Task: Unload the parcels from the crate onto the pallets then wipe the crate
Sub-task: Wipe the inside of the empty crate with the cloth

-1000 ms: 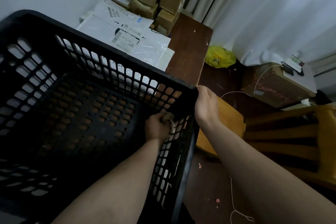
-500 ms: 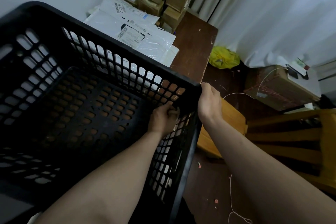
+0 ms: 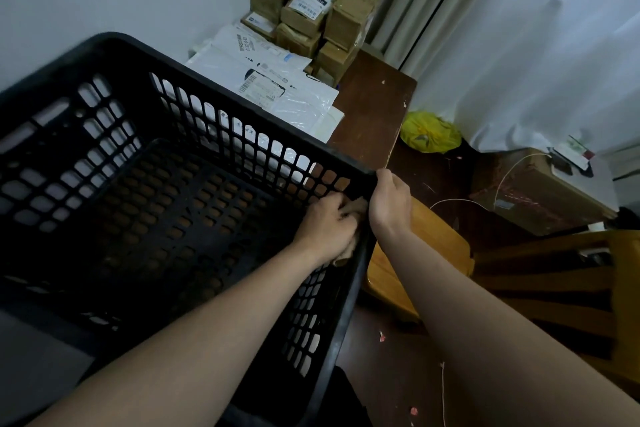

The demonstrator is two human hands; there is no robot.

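Hands: left (image 3: 327,225) wipes upright crate (image 3: 104,55), right (image 3: 389,199) grips corner.

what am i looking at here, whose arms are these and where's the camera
The camera sits on a person's head, looking down at their own bare arms. There is no machine. In front is a black plastic crate with nothing in it. The left hand is inside, pressing a tan cloth against the crate's inner wall near the corner, wiping it. The right hand grips the crate's rim at that corner, seemingly to steady it. Beyond the crate lie white mailer bags and stacked cardboard boxes, apparently the unloaded parcels.
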